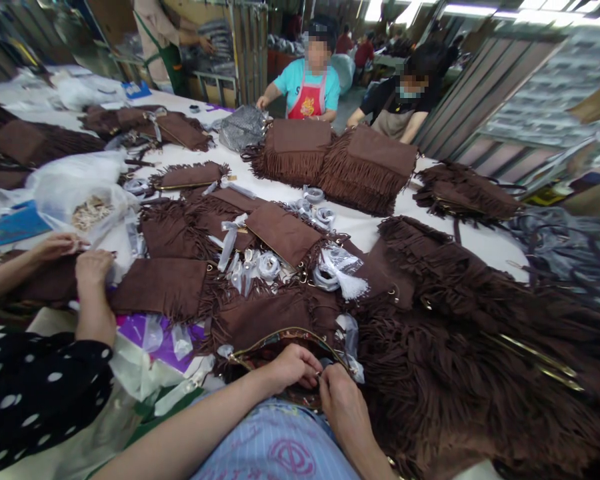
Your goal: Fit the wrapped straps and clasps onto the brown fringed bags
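In front of my body lies a brown fringed bag (267, 317), its gold-zippered mouth spread wide and a patterned lining showing inside. My left hand (294, 365) reaches over the opening with its fingers curled together. Close beside it, my right hand (341, 393) is closed in a pinch at the bag's mouth. Whatever the fingertips hold is too small and too covered to name. A clear plastic wrapping (349, 337) sits at the bag's right edge.
Brown fringed bags (285, 230) and coiled, plastic-wrapped straps (269, 265) crowd the white table (430, 230). A large fringed heap (455, 373) rises at right. A co-worker's hands (93, 267) work at left beside a plastic sack (93, 210). Two people stand across the table.
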Available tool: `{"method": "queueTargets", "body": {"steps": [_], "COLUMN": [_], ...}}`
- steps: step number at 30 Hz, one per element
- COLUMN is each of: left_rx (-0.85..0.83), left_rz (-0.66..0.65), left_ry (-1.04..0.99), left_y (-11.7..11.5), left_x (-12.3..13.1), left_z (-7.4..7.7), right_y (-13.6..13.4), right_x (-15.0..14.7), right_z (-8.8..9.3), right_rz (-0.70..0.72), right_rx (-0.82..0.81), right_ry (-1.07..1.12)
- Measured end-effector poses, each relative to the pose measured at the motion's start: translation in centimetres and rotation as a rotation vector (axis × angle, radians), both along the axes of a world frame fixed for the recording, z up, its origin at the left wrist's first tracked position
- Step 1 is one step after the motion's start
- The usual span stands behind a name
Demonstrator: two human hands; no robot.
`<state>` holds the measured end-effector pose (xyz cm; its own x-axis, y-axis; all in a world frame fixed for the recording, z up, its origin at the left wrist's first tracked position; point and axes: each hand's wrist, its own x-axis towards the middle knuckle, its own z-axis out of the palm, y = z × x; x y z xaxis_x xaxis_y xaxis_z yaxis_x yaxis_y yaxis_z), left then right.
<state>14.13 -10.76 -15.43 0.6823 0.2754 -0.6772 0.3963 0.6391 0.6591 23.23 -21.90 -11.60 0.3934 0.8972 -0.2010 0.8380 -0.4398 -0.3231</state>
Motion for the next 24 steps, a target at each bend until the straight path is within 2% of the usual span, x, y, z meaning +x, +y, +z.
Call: {"method": "queueTargets", "body": {"steps": [5,8,10,13,14,15,17,19,22,24], "left_rx": [0.119,0.211,0.408,0.833,0.912,0.922,0.798,0.573,0.246,0.109], "left_rz": [-0.021,0.001,-0.009,-0.071,-0.082,-0.082,-0.076,-0.074,-0.066,-0.039], "left_ry": [0.017,0.032,0.003,-0.095,-0.127,-0.146,-0.175,-0.210,-0.238,-0.229], "left_y": [-0.3,0.0,0.5,1.2,1.3,1.4,1.3,1.0,0.6,0.5], "left_x": [0.1,0.4,0.4,-0.2,-0.4,-0.6,-0.8,-0.9,-0.8,-0.8], "left_z": [-0.8,-0.4,0.8,3.9,5.2,6.4,8.3,9.4,9.4,9.0], "right_y": [0.2,0.0,-0.4,-0.9,-0.9,-0.9,-0.4,0.5,2.1,3.1], "right_x": [-0.2,0.1,0.6,1.9,2.4,2.7,3.1,3.0,2.2,1.5], "right_z": [-0.5,-0.7,-0.6,-0.1,0.3,0.7,1.7,2.6,3.7,4.1], "right_rz": [0.066,0.082,0.048,0.034,0.014,-0.021,-0.124,-0.183,-0.143,-0.085], "right_rx": [0.116,0.185,0.264,0.425,0.478,0.522,0.581,0.596,0.614,0.629], "right_ry": [-0.014,-0.026,-0.043,0.065,0.142,0.224,0.356,0.429,0.441,0.420]}}
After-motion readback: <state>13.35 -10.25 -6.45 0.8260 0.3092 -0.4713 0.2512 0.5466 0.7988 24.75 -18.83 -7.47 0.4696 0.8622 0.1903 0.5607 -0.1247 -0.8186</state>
